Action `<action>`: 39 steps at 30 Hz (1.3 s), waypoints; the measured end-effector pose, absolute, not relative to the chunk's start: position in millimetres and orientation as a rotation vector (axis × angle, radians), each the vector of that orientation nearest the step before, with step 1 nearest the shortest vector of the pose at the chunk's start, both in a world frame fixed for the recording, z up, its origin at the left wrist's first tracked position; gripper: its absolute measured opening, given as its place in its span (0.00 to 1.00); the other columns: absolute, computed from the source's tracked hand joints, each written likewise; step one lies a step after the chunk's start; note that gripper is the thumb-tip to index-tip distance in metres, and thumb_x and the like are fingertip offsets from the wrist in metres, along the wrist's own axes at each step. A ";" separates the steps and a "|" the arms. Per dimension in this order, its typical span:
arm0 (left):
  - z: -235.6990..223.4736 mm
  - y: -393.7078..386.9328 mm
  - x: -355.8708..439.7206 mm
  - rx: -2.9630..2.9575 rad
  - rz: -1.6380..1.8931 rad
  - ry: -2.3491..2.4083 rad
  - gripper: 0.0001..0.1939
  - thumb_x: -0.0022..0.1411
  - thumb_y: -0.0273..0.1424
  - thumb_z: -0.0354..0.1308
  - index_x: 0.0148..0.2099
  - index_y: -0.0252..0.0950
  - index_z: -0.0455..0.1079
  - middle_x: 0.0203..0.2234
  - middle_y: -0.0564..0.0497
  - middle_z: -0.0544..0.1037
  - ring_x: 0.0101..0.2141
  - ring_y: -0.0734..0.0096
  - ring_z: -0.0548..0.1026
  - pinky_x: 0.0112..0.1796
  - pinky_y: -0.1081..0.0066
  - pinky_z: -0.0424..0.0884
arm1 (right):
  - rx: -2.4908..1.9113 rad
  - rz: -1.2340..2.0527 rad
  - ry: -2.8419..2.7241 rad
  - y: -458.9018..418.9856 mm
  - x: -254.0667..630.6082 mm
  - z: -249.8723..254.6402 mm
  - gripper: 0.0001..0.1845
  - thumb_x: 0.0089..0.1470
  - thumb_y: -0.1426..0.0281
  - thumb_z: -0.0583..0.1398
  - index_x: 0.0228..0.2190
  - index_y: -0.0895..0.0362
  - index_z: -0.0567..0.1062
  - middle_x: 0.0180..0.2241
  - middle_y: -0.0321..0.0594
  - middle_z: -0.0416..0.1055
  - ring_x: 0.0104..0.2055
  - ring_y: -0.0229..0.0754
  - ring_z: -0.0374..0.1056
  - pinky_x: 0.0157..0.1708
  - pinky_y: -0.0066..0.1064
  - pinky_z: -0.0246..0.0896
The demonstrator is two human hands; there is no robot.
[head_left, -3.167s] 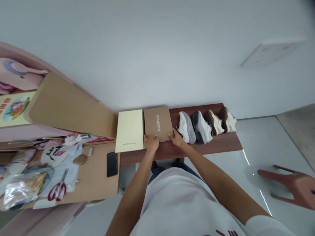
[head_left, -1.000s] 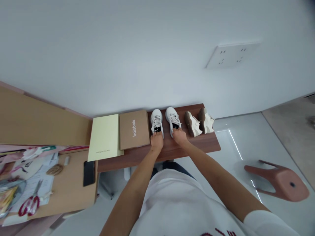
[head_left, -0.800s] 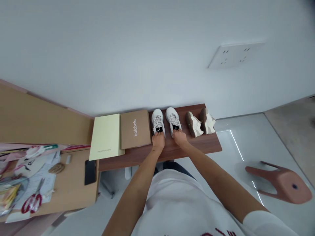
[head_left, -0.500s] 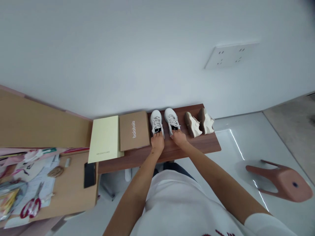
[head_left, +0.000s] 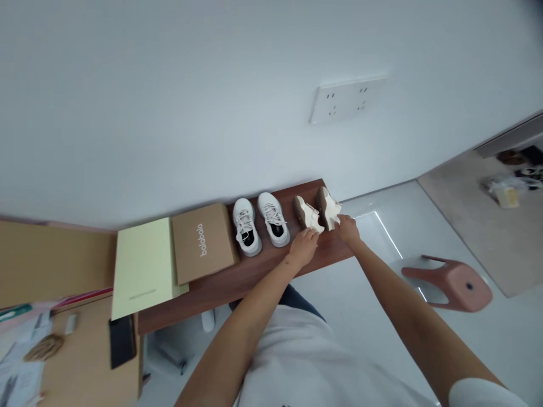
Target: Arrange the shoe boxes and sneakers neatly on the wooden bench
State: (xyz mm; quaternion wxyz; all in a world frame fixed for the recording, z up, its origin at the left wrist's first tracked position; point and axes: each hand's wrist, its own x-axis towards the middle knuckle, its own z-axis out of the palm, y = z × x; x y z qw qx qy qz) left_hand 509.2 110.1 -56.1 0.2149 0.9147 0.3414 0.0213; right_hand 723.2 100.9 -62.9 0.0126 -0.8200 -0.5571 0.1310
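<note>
Two small cream sneakers with brown soles lie tipped on their sides at the right part of a reddish-brown wooden shelf. My left hand [head_left: 304,245] has its fingers on the near end of the left cream sneaker [head_left: 308,213]. With its fingers curled, my right hand [head_left: 347,229] grips the near end of the right cream sneaker [head_left: 330,208]. Left of them, a pair of white lace-up sneakers stands upright, the nearer-to-me openings showing dark insides: the left white sneaker [head_left: 246,226] and the right white sneaker [head_left: 272,217]. No hand touches these.
A brown shoebox [head_left: 206,240] and a pale yellow box [head_left: 142,265] stand on the wooden shelf [head_left: 250,277] at left. A black phone [head_left: 123,342] lies on the cardboard-coloured table [head_left: 85,362]. Wall sockets [head_left: 348,100] are above; a pink stool [head_left: 460,285] stands at right.
Both hands have left the white sneakers and moved right onto the cream sneakers. The white pair stays on the shelf. My view has shifted to the right.
</note>
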 end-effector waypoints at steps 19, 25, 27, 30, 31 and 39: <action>-67.8 140.3 552.9 2.542 -0.231 1.272 0.18 0.72 0.22 0.46 0.57 0.29 0.73 0.50 0.33 0.76 0.54 0.53 0.73 0.49 0.56 0.73 | -2.273 0.746 -1.915 124.9 741.6 -82.1 0.14 0.57 0.73 0.64 0.46 0.59 0.77 0.47 0.47 0.78 0.53 0.48 0.71 0.52 0.30 0.63; -62.5 148.4 535.4 2.501 -0.170 1.246 0.19 0.72 0.20 0.43 0.58 0.30 0.68 0.48 0.36 0.77 0.56 0.58 0.72 0.51 0.63 0.74 | -2.253 0.567 -2.045 137.3 730.2 -65.7 0.18 0.59 0.72 0.63 0.51 0.57 0.76 0.50 0.49 0.77 0.54 0.51 0.70 0.52 0.35 0.64; -63.4 151.0 533.3 2.471 -0.156 1.264 0.18 0.72 0.19 0.43 0.57 0.30 0.68 0.49 0.36 0.77 0.57 0.59 0.72 0.52 0.63 0.73 | -2.261 0.547 -2.099 142.4 725.6 -60.3 0.17 0.60 0.72 0.63 0.51 0.57 0.76 0.49 0.50 0.78 0.56 0.52 0.69 0.54 0.35 0.63; -66.3 156.2 531.8 2.408 -0.147 1.288 0.16 0.72 0.20 0.45 0.57 0.31 0.67 0.51 0.36 0.76 0.58 0.58 0.72 0.53 0.63 0.73 | -2.274 0.547 -2.142 148.0 716.2 -56.8 0.18 0.61 0.72 0.61 0.53 0.58 0.75 0.51 0.52 0.77 0.57 0.53 0.68 0.56 0.35 0.62; -67.5 157.9 531.1 2.388 -0.146 1.290 0.16 0.72 0.21 0.45 0.58 0.31 0.66 0.51 0.36 0.76 0.58 0.58 0.72 0.53 0.62 0.73 | -2.287 0.553 -2.143 149.5 712.8 -56.9 0.18 0.62 0.72 0.61 0.53 0.58 0.75 0.52 0.53 0.77 0.58 0.53 0.67 0.56 0.36 0.61; -76.0 161.3 522.8 2.347 -0.155 1.315 0.21 0.72 0.19 0.43 0.63 0.30 0.63 0.53 0.35 0.76 0.59 0.58 0.71 0.55 0.62 0.72 | -2.373 0.595 -2.142 159.8 695.2 -63.0 0.18 0.64 0.71 0.59 0.55 0.58 0.74 0.55 0.55 0.75 0.57 0.53 0.67 0.55 0.38 0.61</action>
